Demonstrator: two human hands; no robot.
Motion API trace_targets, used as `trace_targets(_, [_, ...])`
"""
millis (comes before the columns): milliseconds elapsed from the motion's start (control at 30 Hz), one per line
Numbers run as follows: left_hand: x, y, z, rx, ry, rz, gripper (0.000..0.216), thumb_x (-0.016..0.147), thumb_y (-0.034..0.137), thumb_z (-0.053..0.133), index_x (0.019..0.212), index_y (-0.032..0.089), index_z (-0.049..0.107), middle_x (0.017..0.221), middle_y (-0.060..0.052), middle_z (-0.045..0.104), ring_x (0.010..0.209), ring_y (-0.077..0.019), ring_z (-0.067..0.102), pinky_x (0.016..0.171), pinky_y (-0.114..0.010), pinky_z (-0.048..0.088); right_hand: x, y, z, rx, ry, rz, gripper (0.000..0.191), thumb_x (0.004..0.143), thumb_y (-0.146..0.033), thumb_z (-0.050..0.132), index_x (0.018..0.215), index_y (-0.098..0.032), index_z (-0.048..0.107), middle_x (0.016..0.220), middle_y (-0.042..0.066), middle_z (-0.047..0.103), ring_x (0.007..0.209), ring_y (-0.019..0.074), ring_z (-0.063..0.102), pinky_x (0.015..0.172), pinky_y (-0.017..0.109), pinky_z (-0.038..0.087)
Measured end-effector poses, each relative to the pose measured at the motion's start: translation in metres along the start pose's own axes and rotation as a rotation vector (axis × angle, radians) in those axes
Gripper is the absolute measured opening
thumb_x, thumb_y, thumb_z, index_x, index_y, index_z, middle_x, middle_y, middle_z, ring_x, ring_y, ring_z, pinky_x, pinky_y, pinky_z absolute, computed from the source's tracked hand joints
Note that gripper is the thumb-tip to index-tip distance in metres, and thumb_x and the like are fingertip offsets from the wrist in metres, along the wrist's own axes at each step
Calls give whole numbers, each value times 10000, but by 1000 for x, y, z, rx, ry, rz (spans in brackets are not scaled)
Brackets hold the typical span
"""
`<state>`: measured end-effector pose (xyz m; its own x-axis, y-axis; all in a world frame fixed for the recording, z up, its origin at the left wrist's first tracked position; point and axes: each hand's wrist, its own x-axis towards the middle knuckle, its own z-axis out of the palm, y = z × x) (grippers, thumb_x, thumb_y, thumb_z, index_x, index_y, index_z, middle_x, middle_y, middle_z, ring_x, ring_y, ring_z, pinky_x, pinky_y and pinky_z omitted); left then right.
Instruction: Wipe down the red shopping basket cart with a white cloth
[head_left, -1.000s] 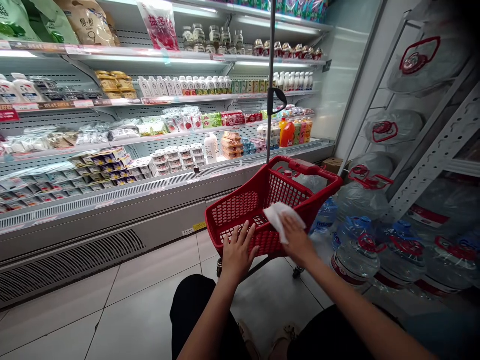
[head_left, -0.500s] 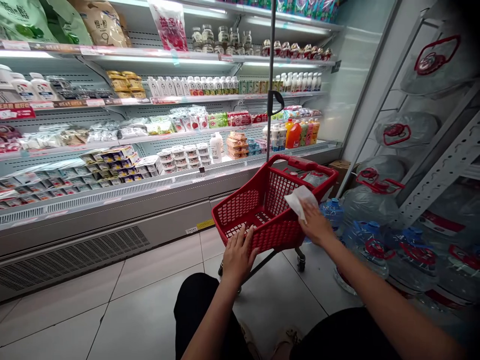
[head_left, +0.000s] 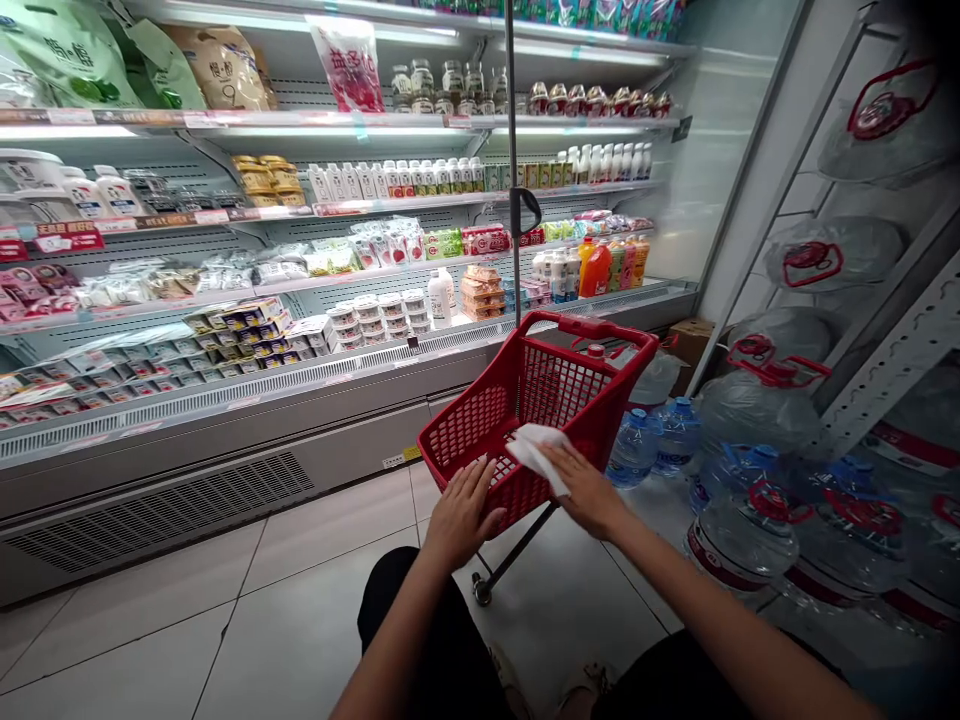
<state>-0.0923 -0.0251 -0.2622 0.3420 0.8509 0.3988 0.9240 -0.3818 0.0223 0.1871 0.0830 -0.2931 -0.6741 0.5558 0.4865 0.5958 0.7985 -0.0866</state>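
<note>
In front of me stands a small red plastic shopping cart [head_left: 480,420] with mesh walls and a metal frame on casters. My left hand [head_left: 461,515] rests on its near rim, fingers stretched out and thumb apart. With my right hand [head_left: 589,490] I press a white wipe [head_left: 536,450], a tissue or thin cloth, against the near right part of the rim. The wipe drapes past my fingertips over the rim. No goods show on the visible part of the basket floor.
A refrigerated display case [head_left: 360,430] with dairy goods runs behind the cart; its door handle [head_left: 525,212] stands close by. Large water bottles [head_left: 742,540] crowd the right side, with smaller blue ones [head_left: 634,450] beside the cart. My knees [head_left: 397,590] are below.
My right hand has slid the wipe along the right rim toward me and to the left, nearer my left hand. The cart has turned slightly. My left hand stays at the near rim.
</note>
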Motion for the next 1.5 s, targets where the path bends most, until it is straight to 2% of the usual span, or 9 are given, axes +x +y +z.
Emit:
trace_targets(133, [-2, -34, -6, 31, -59, 56, 680, 1071, 550, 425, 1671, 344, 180, 1702, -29, 324, 1562, -242, 328, 1269, -453, 310, 7, 62, -14, -92, -32, 199, 712, 1039, -303, 332, 1688, -233, 46, 1704, 30, 308, 1555, 244, 326, 1302, 488, 257])
trace_targets(267, [4, -31, 5, 53, -4, 7, 696, 1067, 548, 437, 1673, 337, 168, 1709, -45, 307, 1541, -247, 371, 1262, -455, 319, 26, 81, -17, -92, -62, 306, 699, 1033, -295, 313, 1690, -235, 81, 1709, 9, 295, 1569, 225, 291, 1298, 456, 273])
trace_targets(500, [12, 15, 22, 29, 55, -71, 911, 1001, 644, 506, 1689, 252, 56, 1735, -90, 221, 1587, -276, 261, 1287, -496, 263, 35, 44, 2, -59, -40, 316, 766, 984, -257, 389, 1691, -202, 101, 1681, 56, 365, 1546, 243, 344, 1286, 464, 305])
trace_targets(700, [15, 60, 33, 10, 88, -23, 984, 993, 658, 487, 1685, 183, -27, 1748, -119, 128, 1609, -302, 171, 1286, -509, 247, 5, -23, -2, 24, -62, 111, 733, 970, -238, 429, 1672, -203, 222, 1686, 53, 356, 1573, 225, 280, 1290, 480, 291])
trace_targets(867, [24, 52, 27, 46, 50, 109, 954, 1009, 657, 440, 1685, 168, -23, 1744, -100, 161, 1607, -262, 188, 1298, -444, 222, -41, -58, -18, 8, -70, -15, 770, 972, -244, 466, 1680, -192, 169, 1703, 64, 307, 1588, 229, 236, 1298, 476, 275])
trace_targets(1000, [37, 5, 12, 88, 11, 85, 967, 958, 776, 434, 1689, 235, 103, 1731, -81, 225, 1591, -278, 249, 1301, -467, 215, -66, -41, -30, -8, -78, 57, 792, 980, -191, 401, 1689, -278, 58, 1718, 8, 271, 1587, 207, 234, 1303, 480, 259])
trace_targets(1133, [45, -25, 3, 81, -81, 153, 843, 999, 743, 384, 1673, 268, 207, 1695, -58, 333, 1562, -235, 328, 1310, -449, 207, -60, 1, -34, 1, -111, 223, 722, 1028, -285, 372, 1690, -284, 81, 1709, 22, 294, 1572, 226, 281, 1299, 498, 262])
trace_targets(1300, [51, -12, 7, 41, -107, 169, 793, 1000, 737, 401, 1649, 297, 281, 1695, -55, 337, 1559, -235, 334, 1299, -471, 246, -37, 35, -33, -18, -138, 350, 674, 1054, -342, 328, 1687, -310, 98, 1712, 4, 288, 1575, 236, 270, 1290, 505, 277])
trace_targets(1500, [48, 13, 18, 40, 16, 25, 775, 1016, 661, 457, 1664, 301, 229, 1681, -61, 372, 1542, -266, 367, 1279, -507, 293, -54, 18, -22, -1, 12, 342, 703, 1058, -299, 320, 1683, -349, 1, 1719, -29, 273, 1574, 213, 276, 1305, 484, 255])
